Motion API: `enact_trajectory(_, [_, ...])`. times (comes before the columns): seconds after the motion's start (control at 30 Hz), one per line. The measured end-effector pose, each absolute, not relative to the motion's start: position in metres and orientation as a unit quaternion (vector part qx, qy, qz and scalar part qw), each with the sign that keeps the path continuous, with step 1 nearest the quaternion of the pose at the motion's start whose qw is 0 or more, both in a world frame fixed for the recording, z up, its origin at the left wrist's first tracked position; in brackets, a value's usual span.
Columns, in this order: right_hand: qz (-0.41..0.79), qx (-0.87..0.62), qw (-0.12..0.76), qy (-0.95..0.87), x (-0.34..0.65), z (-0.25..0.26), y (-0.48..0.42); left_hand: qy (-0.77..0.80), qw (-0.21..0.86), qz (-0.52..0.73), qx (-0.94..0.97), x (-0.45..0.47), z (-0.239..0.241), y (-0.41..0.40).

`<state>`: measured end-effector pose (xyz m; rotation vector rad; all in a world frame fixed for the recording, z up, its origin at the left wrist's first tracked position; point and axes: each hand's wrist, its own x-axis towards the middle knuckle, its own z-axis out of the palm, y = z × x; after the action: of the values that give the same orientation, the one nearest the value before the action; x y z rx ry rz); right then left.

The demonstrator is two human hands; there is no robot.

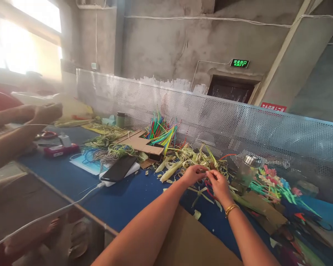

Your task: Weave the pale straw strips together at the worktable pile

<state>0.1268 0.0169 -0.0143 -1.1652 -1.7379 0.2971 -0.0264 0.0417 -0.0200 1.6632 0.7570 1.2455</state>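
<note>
My left hand [193, 176] and my right hand [218, 184] meet above the blue table, fingertips pinched together and nearly touching. What lies between the fingers is too small to make out. A red strand [209, 190] curves just below my right fingers; I cannot tell whether it is held. Right behind my hands spreads a heap of pale corn husks [195, 157], with a longer husk piece [171, 172] to the left. Loose husk scraps [197, 214] lie under my hands, beside a brown cardboard sheet [195, 240].
A bundle of coloured stems [162, 129] stands by a cut cardboard box [138, 142]. Left are a black phone [119, 169] and white cable [58, 210]. A lidded bottle [245, 171] and fuzzy flowers [277, 181] stand right. Another person's hands [44, 112] are far left. A perforated partition [227, 122] runs behind.
</note>
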Motion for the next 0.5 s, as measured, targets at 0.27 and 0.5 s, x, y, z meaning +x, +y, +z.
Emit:
enact_trajectory(0.27, [0.232,-0.453,0.542,-0.669,0.125,-0.018,0.022,0.236,0.576,0.473,0.623,-0.027,-0.009,0.029])
enact_trajectory(0.5, [0.077,-0.431,0.461,-0.772,0.11,-0.013,0.012,0.266,0.567,0.576,0.526,-0.031,-0.012,0.038])
